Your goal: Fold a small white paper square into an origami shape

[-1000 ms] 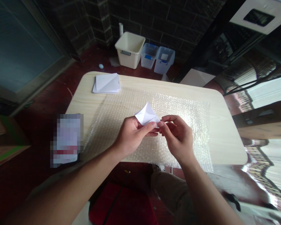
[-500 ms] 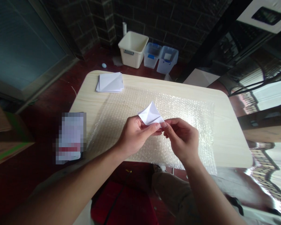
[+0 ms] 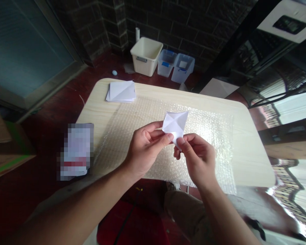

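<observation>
A small folded white paper (image 3: 175, 121) with crossing creases is held up over the table. My left hand (image 3: 148, 146) pinches its lower left side, thumb in front and fingers behind. My right hand (image 3: 197, 153) grips the pointed lower corner between thumb and fingers. The fingertips behind the paper are partly hidden. Below both hands lies a sheet of bubble wrap (image 3: 122, 136). Farther off, at the table's back left corner, rests a stack of white paper sheets (image 3: 121, 91), the top one showing a diagonal crease.
The pale wooden table (image 3: 250, 146) has rounded corners. Behind it on the floor stand a cream bin (image 3: 146, 61) and two clear plastic boxes (image 3: 165, 64). A cardboard box (image 3: 7, 143) is at the left, and a red seat (image 3: 132, 221) is below.
The folded paper has turned and now shows a flatter, creased face, with its point downward at my right hand. Both hands still pinch it. The camera view has shifted slightly.
</observation>
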Action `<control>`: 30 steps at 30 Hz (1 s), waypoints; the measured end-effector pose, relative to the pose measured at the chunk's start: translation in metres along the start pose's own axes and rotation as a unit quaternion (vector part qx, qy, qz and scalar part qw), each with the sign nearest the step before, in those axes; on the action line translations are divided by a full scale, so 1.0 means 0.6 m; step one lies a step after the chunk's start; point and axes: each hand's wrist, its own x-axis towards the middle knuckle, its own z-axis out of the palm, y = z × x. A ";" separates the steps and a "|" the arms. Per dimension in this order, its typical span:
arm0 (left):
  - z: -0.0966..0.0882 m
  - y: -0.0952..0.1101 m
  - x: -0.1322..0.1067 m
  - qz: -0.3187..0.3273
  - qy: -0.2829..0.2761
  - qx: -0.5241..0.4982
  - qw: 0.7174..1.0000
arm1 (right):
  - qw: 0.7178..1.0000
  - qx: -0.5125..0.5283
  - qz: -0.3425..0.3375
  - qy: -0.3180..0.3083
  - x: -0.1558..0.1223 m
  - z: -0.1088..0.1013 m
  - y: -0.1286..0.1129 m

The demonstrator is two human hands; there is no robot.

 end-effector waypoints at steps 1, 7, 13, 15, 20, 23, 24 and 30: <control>0.001 0.001 -0.001 -0.001 0.000 -0.001 1.000 | 1.000 0.012 0.005 -0.004 -0.001 0.001 0.000; 0.002 0.004 -0.003 -0.005 0.003 -0.003 1.000 | 1.000 0.026 0.003 -0.008 0.000 0.003 0.004; 0.002 0.005 -0.003 -0.010 0.008 -0.004 1.000 | 1.000 -0.001 -0.009 -0.003 -0.001 0.003 0.003; 0.002 0.004 -0.003 -0.010 0.006 -0.006 1.000 | 1.000 -0.003 -0.013 0.000 -0.002 0.004 0.002; 0.002 0.002 -0.002 -0.008 0.001 -0.012 1.000 | 1.000 0.005 -0.019 0.005 -0.001 0.005 0.000; 0.002 0.002 -0.002 -0.011 0.003 -0.008 1.000 | 1.000 0.002 -0.017 0.006 -0.001 0.004 -0.002; 0.002 0.001 -0.002 -0.012 0.002 -0.008 1.000 | 1.000 0.001 -0.016 0.007 -0.001 0.004 -0.003; 0.002 0.002 -0.003 -0.009 0.002 -0.002 1.000 | 1.000 -0.019 -0.020 0.013 -0.003 0.004 -0.005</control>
